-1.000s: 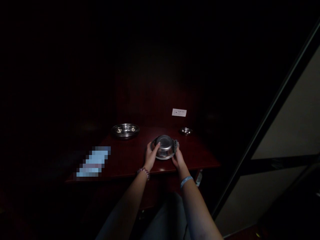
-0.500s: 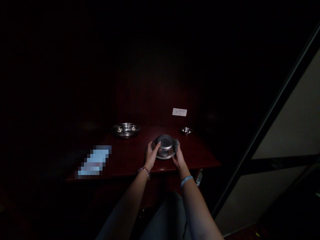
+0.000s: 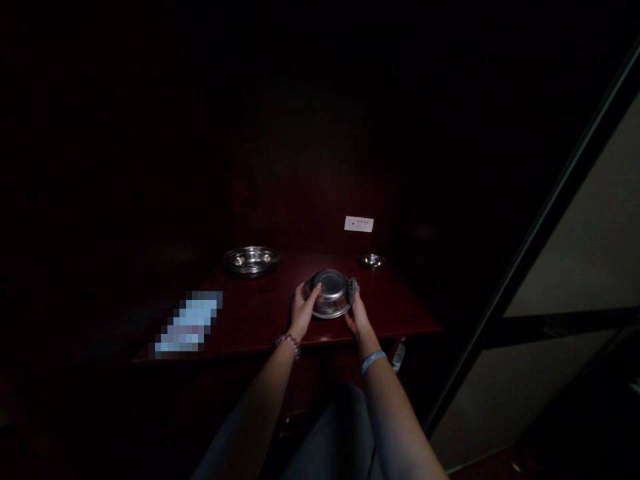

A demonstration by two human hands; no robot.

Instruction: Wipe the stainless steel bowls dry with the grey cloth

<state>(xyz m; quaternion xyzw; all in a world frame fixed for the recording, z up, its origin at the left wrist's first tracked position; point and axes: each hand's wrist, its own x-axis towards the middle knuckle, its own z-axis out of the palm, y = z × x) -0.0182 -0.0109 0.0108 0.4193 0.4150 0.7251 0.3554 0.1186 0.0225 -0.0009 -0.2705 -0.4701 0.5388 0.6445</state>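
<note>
A shiny metal bowl [image 3: 331,293] is held upside down above the near part of the dark red table, its flat base facing up. On its left side my left hand [image 3: 303,312] grips it, thumb over the outer wall and the other fingers hidden beneath. My right hand [image 3: 358,316] is closed on a dark grey, rough-looking scouring pad [image 3: 353,291], which touches the bowl's right wall. The dim light hides the pad's exact material.
On the table [image 3: 260,313], wide metal bowls or dishes [image 3: 251,270], seemingly stacked, stand back left. A small metal bowl [image 3: 373,262] stands back right, below a white socket plate [image 3: 359,224]. A blurred-out bright object [image 3: 187,323] lies at the left edge.
</note>
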